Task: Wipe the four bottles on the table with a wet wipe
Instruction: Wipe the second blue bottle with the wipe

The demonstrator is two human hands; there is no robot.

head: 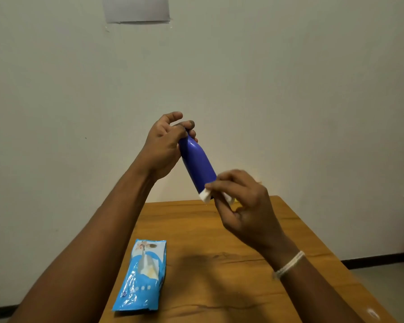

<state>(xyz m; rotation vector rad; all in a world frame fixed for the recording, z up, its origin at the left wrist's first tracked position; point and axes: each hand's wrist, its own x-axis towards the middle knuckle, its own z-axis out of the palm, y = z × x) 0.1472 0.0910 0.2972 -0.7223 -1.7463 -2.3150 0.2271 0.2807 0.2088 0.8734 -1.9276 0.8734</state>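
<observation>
I see the L hand [163, 145] w/ its fingers [184, 124] curled round the top end of the blue bottle [197, 166]. The pointer finger sticks up a bit, off the bottle. The top of the bottle is hidden in that grip, so I can't tell if it has a cap.

The R hand [240, 199] is at the low end of the bottle. Its fingers [219, 185] pinch a small white wet wipe [206, 196] and press it on the bottle's bottom edge. Part of the wipe is tucked under the hand.

The bottle is up in the air, tilted, top end to the upper left, low end to the lower right. It is above the far edge of the wood table [219, 276], not touching it.

The R wrist has a white string band [289, 264] on it.

On the table, near the left edge & close to me, lies a blue wipe pack [141, 276], flat. It is well apart from both hands.

Behind is a pale wall [289, 78] w/ a sheet of paper [135, 8] stuck up high. I see only 1 bottle from here.
</observation>
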